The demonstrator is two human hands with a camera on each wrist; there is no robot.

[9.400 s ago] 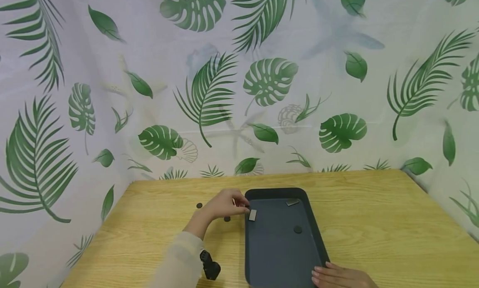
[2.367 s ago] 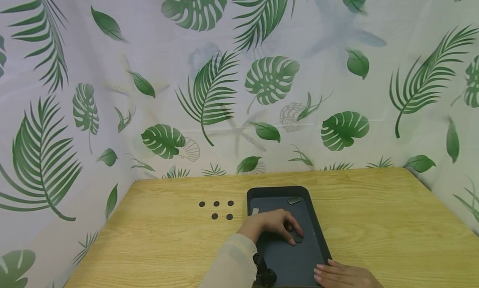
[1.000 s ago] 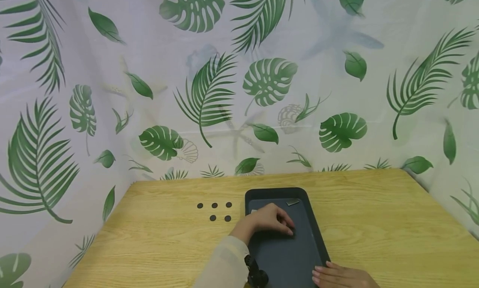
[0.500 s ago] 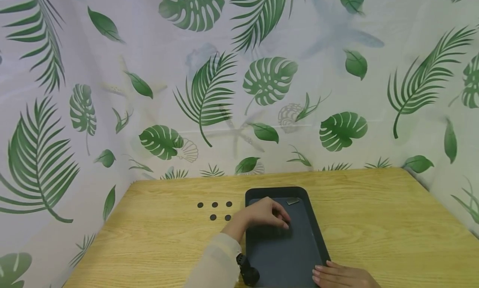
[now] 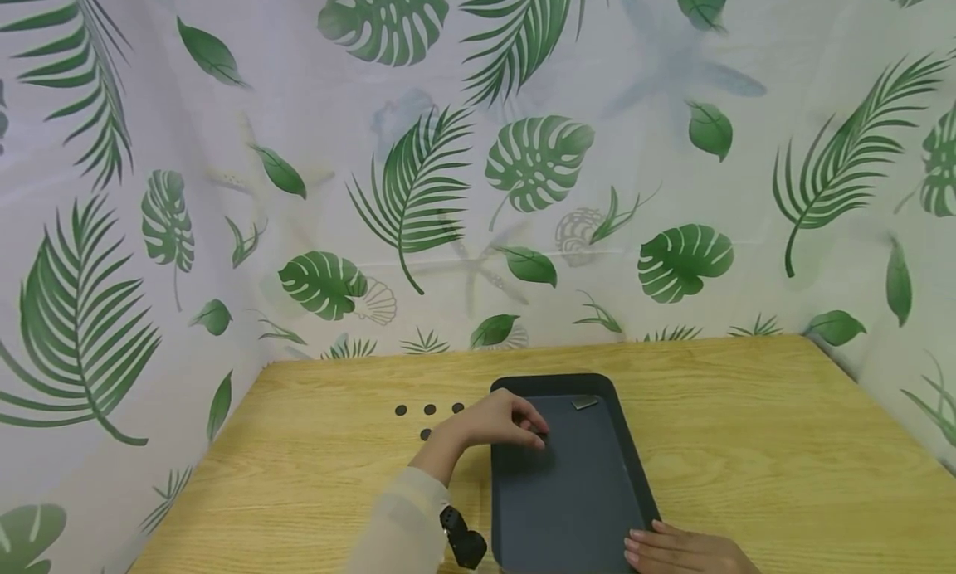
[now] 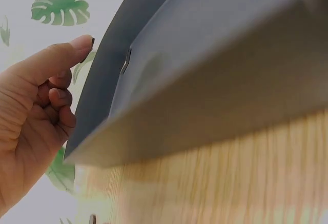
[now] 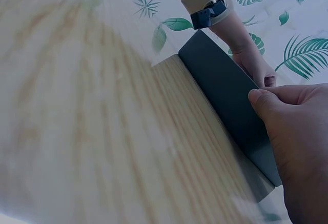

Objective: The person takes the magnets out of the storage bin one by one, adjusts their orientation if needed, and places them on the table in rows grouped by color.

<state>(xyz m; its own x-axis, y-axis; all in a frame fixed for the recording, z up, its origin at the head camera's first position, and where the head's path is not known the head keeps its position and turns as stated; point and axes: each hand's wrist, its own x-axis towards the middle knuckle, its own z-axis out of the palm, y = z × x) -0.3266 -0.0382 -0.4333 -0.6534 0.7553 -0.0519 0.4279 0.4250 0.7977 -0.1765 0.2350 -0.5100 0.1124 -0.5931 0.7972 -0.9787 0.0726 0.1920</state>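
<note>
Between thumb and fingertips, my left hand [image 5: 496,420] pinches a small dark disc [image 6: 88,51] above the far left part of the dark tray [image 5: 575,508]. My right hand [image 5: 687,551] grips the tray's right rim near its front corner. In the right wrist view its thumb lies against the outer wall, with the fingers over the rim. A small metallic rectangular piece [image 5: 585,402] lies in the tray's far right corner. My left hand hides the light rectangular piece near the left wall.
Left of the tray on the wooden table [image 5: 784,441] lie several dark discs [image 5: 429,409] in two rows; my left arm covers part of the nearer row. A leaf-patterned cloth [image 5: 448,184] stands behind the table. The left wrist carries a black camera [image 5: 465,541].
My left hand has taken the dark disc from the tray's floor and moved left with it toward the left rim. The right hand stays on the tray's rim.
</note>
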